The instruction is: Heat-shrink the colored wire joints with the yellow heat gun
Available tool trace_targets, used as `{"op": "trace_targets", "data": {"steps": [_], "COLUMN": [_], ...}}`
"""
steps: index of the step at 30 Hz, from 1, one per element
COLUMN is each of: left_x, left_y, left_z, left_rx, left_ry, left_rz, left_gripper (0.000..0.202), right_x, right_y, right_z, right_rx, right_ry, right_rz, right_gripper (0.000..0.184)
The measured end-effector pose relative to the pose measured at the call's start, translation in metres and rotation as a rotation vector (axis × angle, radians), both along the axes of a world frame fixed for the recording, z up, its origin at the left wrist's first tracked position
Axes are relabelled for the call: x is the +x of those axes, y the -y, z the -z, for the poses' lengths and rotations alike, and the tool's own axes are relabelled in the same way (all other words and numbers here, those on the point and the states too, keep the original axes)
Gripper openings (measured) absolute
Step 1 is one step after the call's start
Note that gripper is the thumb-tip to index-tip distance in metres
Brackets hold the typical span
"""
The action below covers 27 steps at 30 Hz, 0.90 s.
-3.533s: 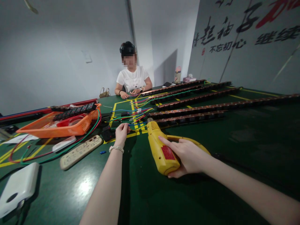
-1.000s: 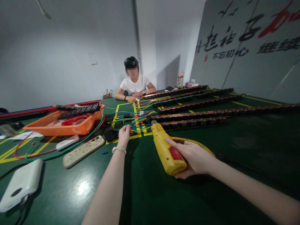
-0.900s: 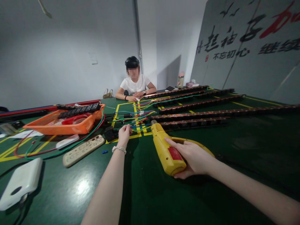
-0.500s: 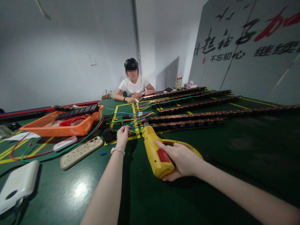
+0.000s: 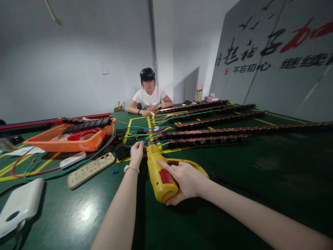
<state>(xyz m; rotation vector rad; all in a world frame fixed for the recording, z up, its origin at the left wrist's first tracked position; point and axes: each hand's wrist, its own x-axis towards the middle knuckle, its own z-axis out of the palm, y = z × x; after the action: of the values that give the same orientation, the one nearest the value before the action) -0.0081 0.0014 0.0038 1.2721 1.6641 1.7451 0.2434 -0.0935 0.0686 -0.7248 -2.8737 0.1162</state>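
My right hand (image 5: pixel 182 178) grips a yellow heat gun (image 5: pixel 159 172) lying low over the green table, its nozzle pointing away from me. The nozzle sits right beside my left hand (image 5: pixel 136 153), which is closed in a pinch on thin coloured wires (image 5: pixel 152 133). These red, blue, green and yellow wires fan out toward the ends of long black and copper power strips (image 5: pixel 208 140). A white bead bracelet circles my left wrist.
An orange basket (image 5: pixel 73 142) with black sockets stands at the left, a beige power strip (image 5: pixel 91 170) and a white box (image 5: pixel 20 205) nearer me. Red and green cables loop on the table. A person in a white shirt (image 5: pixel 149 97) sits at the far side.
My right hand has swung the heat gun leftward, bringing its nozzle from near the strip ends to right beside my left hand. The left hand stays pinched on the wires.
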Motion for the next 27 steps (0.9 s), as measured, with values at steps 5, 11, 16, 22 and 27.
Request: {"op": "trace_targets", "data": {"steps": [5,11,16,22,27], "left_x": [-0.002,-0.003,-0.002,0.001,0.003], "left_y": [0.001,0.001,0.002,0.003,0.005], "left_z": [0.001,-0.002,-0.004,-0.005,-0.003], "left_rx": [0.040,0.033,0.012,-0.015,-0.002], "left_ry": [0.016,0.039,0.041,0.019,0.051], "left_rz": [0.016,0.022,0.002,0.000,0.027], "left_gripper": [0.035,0.036,0.035,0.038,0.041], "right_x": [-0.014,-0.014,-0.013,0.003,0.025], "right_y": [0.001,0.003,0.002,-0.002,-0.004], "right_z": [0.000,-0.002,-0.002,0.000,-0.003], "right_rx": [0.010,0.000,0.005,-0.012,-0.022], "right_ry": [-0.013,-0.014,-0.015,-0.021,-0.006], "right_rz": [-0.031,-0.030,-0.038,-0.042,0.031], "right_gripper": [0.120,0.122,0.120,0.121,0.118]}}
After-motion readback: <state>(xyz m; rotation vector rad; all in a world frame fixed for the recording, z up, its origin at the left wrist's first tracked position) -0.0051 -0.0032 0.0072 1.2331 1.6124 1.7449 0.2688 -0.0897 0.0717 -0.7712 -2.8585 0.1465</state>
